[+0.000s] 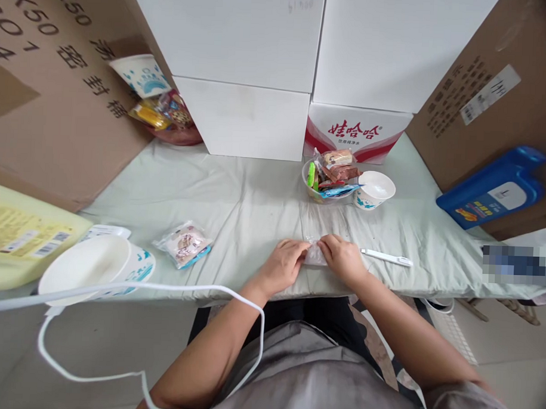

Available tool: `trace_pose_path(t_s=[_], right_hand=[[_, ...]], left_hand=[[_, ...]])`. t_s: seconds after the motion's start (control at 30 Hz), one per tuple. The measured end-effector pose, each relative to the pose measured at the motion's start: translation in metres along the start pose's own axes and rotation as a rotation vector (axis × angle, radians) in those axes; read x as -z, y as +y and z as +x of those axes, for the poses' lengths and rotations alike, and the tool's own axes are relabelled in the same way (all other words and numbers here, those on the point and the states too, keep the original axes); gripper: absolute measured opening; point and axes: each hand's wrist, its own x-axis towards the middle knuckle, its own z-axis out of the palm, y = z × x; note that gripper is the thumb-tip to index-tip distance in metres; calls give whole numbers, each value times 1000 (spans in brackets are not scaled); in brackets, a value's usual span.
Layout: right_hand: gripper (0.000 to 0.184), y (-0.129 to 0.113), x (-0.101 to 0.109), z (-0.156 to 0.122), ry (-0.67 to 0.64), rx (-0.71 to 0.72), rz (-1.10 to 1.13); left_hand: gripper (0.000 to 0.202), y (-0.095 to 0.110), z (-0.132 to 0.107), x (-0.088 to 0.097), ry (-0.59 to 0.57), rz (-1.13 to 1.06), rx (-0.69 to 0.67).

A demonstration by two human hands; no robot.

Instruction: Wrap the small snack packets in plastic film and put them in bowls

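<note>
My left hand [283,266] and my right hand [341,258] rest side by side at the front edge of the cloth-covered table [246,209]. Both pinch a small clear plastic packet [315,253] that lies between them, each hand with fingers curled onto one side of it. What the packet holds I cannot make out. A white pen-shaped tool [386,257] lies just right of my right hand. A sealed snack packet [184,244] lies on the cloth to the left of my left hand.
A clear bowl of wrapped snacks [330,178] and a paper cup [374,191] stand behind my hands. White boxes [246,72] and cardboard cartons [44,95] wall in the table. Tipped paper cups [96,267], a yellow jug [16,234] and a blue jug [495,188] sit at the sides. A white cable [117,294] hangs in front.
</note>
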Motion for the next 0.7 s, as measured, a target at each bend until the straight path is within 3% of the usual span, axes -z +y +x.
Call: trace_pose_path(t_s=[0.13,0.27,0.4,0.5,0.6,0.7], right_hand=[[28,-10,-12,17,-88,-148,-160],[29,-7,-16,19,-71,-171,-167],[21,12,-3,16,109,-205,-151],[18,13,4,8,220,5,-32],[24,1,-3,-3,113,305,81],[26,-1,-12,-10,46,348,93]], left_hand=[[56,1,0,1,14,-37,23],[23,6,4,4,-26,98,40],[16,6,6,2,4,159,70],[16,4,5,1,-13,166,66],[13,4,4,1,5,154,60],[16,3,0,2,82,133,74]])
